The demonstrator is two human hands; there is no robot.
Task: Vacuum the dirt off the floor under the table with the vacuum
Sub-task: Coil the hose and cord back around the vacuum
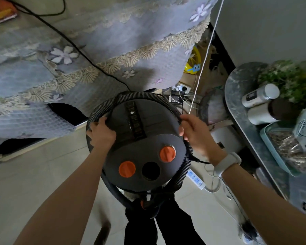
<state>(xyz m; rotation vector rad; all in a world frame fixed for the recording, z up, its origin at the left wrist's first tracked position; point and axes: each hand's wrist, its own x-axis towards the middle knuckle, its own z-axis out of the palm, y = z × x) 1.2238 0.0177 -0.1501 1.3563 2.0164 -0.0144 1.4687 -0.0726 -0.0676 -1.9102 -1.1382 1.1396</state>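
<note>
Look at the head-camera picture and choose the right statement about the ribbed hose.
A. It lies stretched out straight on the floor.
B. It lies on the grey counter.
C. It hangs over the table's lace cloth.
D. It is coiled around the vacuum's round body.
D: the ribbed hose loops around the dark round vacuum, with both hands at its sides.

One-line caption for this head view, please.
Both hands, left hand and right hand, hold the ribbed hose coiled around a dark canister vacuum beside the lace-draped table.
</note>
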